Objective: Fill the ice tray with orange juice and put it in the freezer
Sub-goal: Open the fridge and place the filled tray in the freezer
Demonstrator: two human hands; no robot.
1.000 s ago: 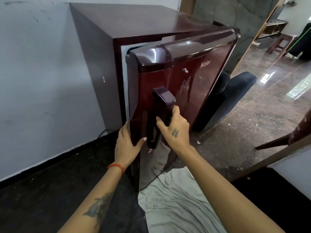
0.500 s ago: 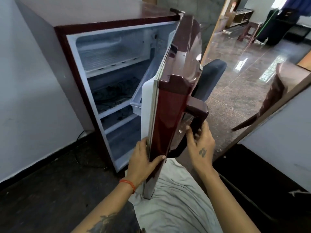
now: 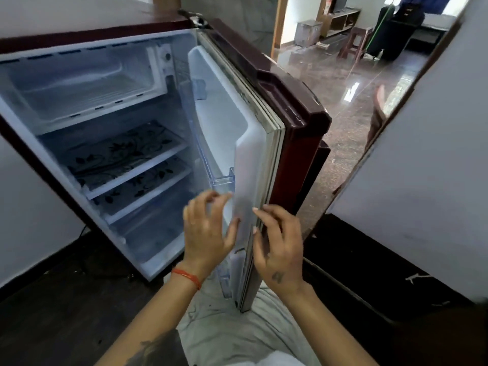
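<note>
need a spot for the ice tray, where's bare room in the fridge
Freezer compartment at top looks bare, under the fridge's top edge. Both patterned shelves below look bare too. Crowded only at the door edge, where left hand and right hand hover.

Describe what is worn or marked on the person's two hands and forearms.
Both forearms are bare, with no sleeves showing. The left hand has a thin orange-red thread band round its wrist, and a dark tattoo marks the forearm lower down. The right hand bears a small dark tattoo on its back. No rings show.
</note>
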